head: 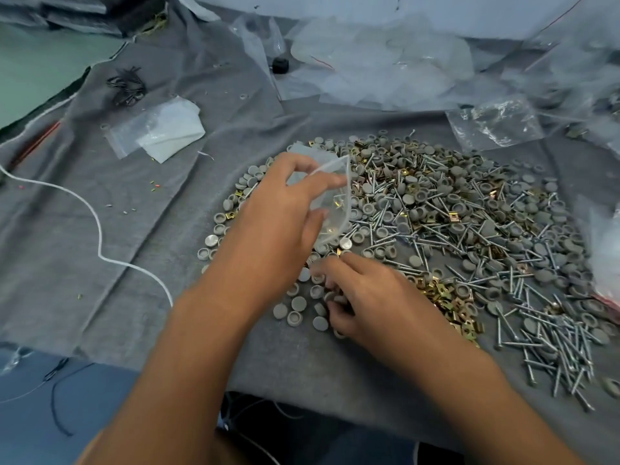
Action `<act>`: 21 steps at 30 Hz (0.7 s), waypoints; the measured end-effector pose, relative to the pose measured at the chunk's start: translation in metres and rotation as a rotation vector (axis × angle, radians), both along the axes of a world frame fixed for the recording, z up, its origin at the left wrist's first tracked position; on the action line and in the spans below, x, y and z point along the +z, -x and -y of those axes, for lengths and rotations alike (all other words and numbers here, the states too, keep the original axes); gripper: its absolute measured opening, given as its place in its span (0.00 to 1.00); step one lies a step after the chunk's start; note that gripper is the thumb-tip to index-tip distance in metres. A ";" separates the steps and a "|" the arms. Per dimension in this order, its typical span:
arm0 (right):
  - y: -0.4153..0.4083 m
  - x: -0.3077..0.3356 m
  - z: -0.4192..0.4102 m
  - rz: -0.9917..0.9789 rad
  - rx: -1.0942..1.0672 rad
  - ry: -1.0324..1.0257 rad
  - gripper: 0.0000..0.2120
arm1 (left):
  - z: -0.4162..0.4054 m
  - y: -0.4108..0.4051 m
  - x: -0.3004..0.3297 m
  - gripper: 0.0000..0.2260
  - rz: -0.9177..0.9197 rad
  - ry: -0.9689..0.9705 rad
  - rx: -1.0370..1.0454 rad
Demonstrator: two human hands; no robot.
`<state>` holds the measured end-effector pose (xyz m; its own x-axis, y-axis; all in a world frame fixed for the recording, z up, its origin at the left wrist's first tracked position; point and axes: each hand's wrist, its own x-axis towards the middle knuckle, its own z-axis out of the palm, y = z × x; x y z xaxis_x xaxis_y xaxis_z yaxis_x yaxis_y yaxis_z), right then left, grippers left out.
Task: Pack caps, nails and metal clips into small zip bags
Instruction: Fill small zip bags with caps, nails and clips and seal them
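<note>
**Grey-cloth desk, mixed hardware pile**

Far left: green surface shows past the grey cloth. White cord snakes over the cloth, empty zip bags behind it. Left hand grip pinches a small clear bag above the caps. Right hand grip curls around caps on the cloth. Clips, then nails spread right. Plastic sheeting at back.

zip bag: small, clear, mouth open, held above pile, frame centre
caps: grey, round, scattered
nails: silver, right
metal clips: gold, mixed in
</note>
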<state>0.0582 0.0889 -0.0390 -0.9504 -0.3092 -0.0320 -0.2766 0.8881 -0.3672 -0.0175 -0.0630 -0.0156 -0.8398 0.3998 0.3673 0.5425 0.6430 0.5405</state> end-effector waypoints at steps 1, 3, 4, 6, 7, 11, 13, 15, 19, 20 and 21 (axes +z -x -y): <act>0.000 0.000 -0.001 0.003 0.016 -0.008 0.18 | -0.002 0.001 0.001 0.17 -0.006 0.004 0.012; 0.000 -0.001 -0.004 0.006 0.037 -0.010 0.16 | -0.004 0.002 0.002 0.20 -0.008 0.058 0.028; 0.000 -0.002 -0.005 -0.005 0.046 -0.006 0.14 | -0.004 0.003 0.002 0.22 -0.002 0.089 0.027; -0.002 -0.005 -0.007 -0.030 0.063 0.009 0.10 | -0.003 0.003 0.002 0.24 0.030 0.121 0.017; -0.003 -0.007 -0.009 -0.043 0.069 0.024 0.09 | -0.001 0.003 0.002 0.24 0.049 0.128 0.012; -0.001 -0.014 -0.018 -0.077 0.020 0.216 0.05 | 0.006 0.002 0.006 0.22 0.056 0.100 -0.027; 0.000 -0.010 -0.024 -0.092 -0.050 0.386 0.05 | 0.007 0.001 0.008 0.21 0.051 0.072 -0.038; 0.000 0.000 -0.027 -0.165 -0.111 0.573 0.05 | 0.007 -0.002 0.009 0.19 0.030 0.056 -0.036; 0.001 0.019 -0.024 -0.417 -0.193 0.830 0.07 | 0.004 -0.005 0.009 0.18 -0.001 0.039 -0.048; 0.004 0.022 -0.021 -0.497 -0.194 0.789 0.07 | 0.002 -0.004 0.009 0.18 0.005 0.037 -0.066; 0.007 0.023 -0.018 -0.567 -0.194 0.724 0.08 | 0.001 -0.003 0.008 0.19 0.022 0.037 -0.089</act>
